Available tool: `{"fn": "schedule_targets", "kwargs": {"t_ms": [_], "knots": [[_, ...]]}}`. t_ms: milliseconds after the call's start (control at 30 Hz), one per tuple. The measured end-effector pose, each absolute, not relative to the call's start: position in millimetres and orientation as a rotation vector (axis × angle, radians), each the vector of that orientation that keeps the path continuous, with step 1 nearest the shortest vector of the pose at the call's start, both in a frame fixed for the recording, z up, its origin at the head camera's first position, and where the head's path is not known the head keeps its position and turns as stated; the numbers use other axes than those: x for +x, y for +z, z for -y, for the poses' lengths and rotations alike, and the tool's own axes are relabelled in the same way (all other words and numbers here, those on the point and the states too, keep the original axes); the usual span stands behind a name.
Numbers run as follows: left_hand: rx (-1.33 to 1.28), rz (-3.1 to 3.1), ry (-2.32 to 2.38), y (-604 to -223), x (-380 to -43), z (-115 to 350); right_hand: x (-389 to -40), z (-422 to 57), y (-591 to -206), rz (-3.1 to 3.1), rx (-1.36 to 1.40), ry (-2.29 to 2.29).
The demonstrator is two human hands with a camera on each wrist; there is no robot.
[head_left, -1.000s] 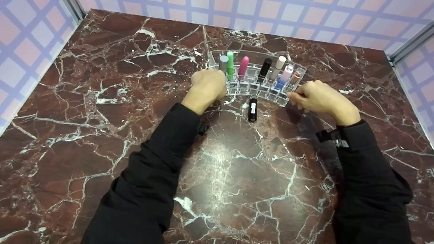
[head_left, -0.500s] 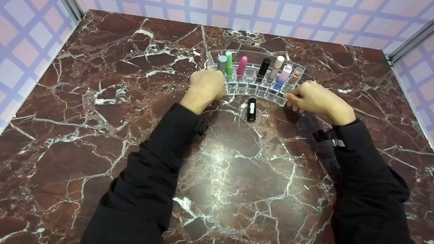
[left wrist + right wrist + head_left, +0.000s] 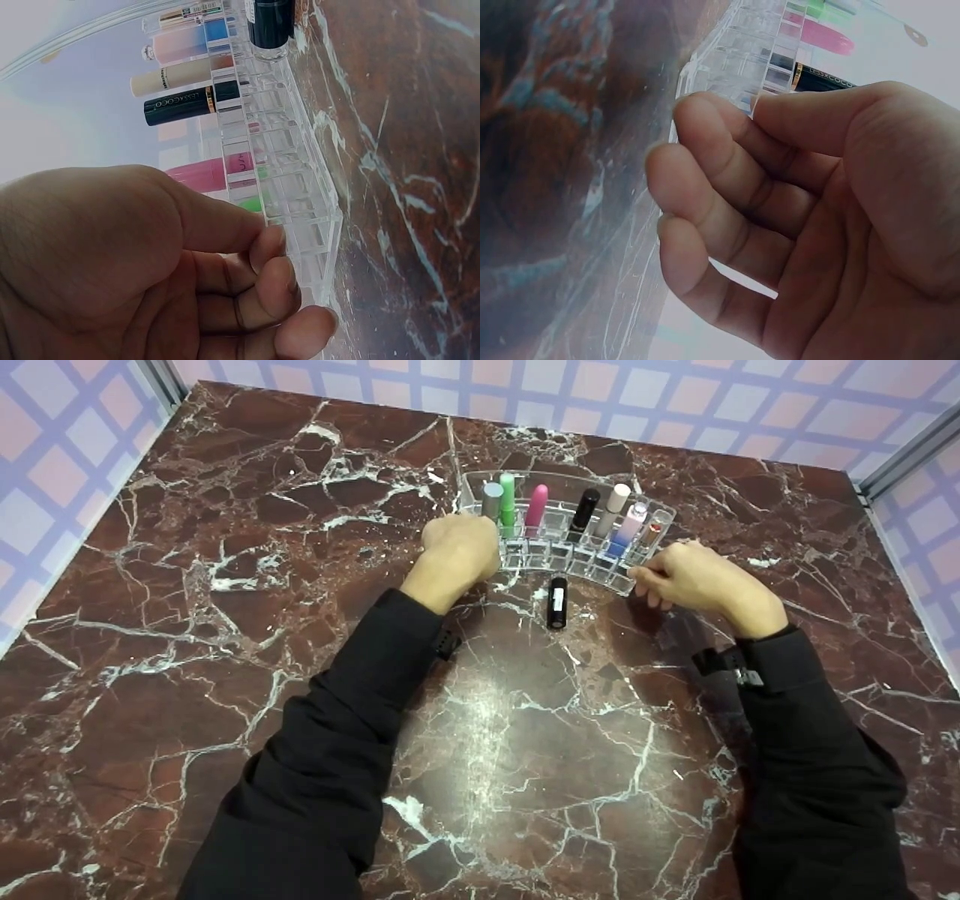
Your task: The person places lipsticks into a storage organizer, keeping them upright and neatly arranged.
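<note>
A clear, curved, tiered lipstick organizer stands at the back of the table, with several lipstick tubes upright in its rear slots. My left hand grips its left end, thumb and curled fingers at the edge in the left wrist view. At the right end, my right hand pinches the front corner between thumb and index finger; the other fingers curl loosely. A black lipstick tube with a white label lies on the table before the organizer. Among the standing tubes are a pink one and a black one.
The brown marbled table stretches around both arms. Patterned panels rise behind it and at its sides, joined by metal posts. A wrist strap sits on the right sleeve.
Over the last second the right hand has shifted slightly left at the organizer's corner. The left hand, organizer and black tube look nearly the same.
</note>
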State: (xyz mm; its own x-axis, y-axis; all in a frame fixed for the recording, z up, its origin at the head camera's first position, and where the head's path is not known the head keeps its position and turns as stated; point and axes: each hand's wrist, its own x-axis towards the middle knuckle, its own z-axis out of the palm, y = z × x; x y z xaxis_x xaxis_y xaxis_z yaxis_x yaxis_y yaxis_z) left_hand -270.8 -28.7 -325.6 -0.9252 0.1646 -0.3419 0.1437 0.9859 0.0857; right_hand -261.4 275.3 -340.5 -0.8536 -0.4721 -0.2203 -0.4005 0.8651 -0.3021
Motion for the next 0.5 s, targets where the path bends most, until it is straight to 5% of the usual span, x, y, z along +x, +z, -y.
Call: {"fn": "schedule_targets", "kwargs": {"t_ms": [500], "knots": [[0.236,-2.802,0.098,-319.3,-266.6,26.5,-260.2,-274.7,-339.3,-2.755,-0.659,-0.362]]}}
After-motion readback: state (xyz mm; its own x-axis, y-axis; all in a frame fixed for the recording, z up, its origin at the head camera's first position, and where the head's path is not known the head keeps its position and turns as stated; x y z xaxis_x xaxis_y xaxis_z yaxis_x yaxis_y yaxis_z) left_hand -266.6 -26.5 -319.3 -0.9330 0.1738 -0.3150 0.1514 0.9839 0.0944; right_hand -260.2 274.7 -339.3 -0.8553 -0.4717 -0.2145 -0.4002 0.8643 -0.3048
